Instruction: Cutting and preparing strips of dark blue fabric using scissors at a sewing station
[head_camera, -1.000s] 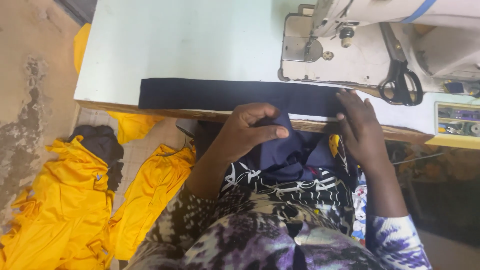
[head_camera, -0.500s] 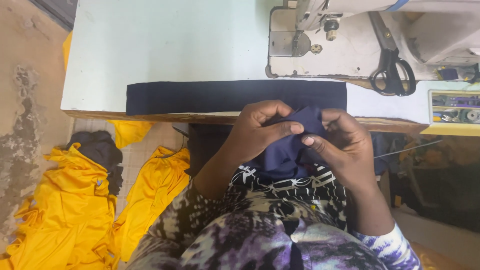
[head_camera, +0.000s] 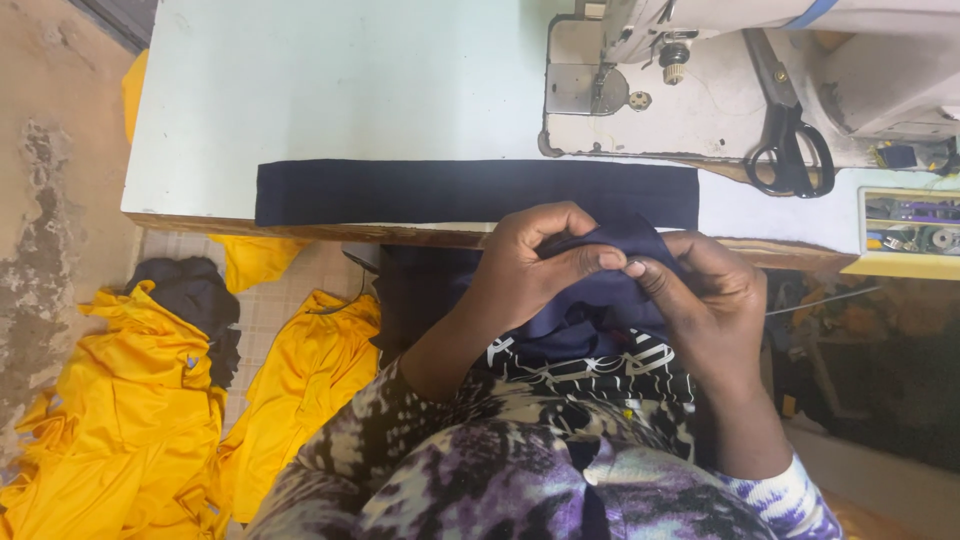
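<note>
My left hand (head_camera: 535, 262) and my right hand (head_camera: 705, 300) both pinch a bunched piece of navy blue fabric (head_camera: 610, 290) just in front of the table's near edge, over my lap. Their fingertips meet at the top fold of the cloth. A long navy blue fabric strip (head_camera: 470, 192) lies flat along the front of the pale table (head_camera: 330, 90), just beyond my hands. The sewing machine (head_camera: 700, 70) stands at the far right of the table.
Black-handled scissors (head_camera: 790, 150) lie on the machine bed. A small tray with bobbins and bits (head_camera: 905, 225) sits at the right edge. Yellow garments (head_camera: 130, 420) and a dark cloth (head_camera: 190, 295) are heaped on the floor to the left.
My right hand left the table edge and came to the bunched fabric. Both hands now pinch it together, raised slightly toward the table edge.
</note>
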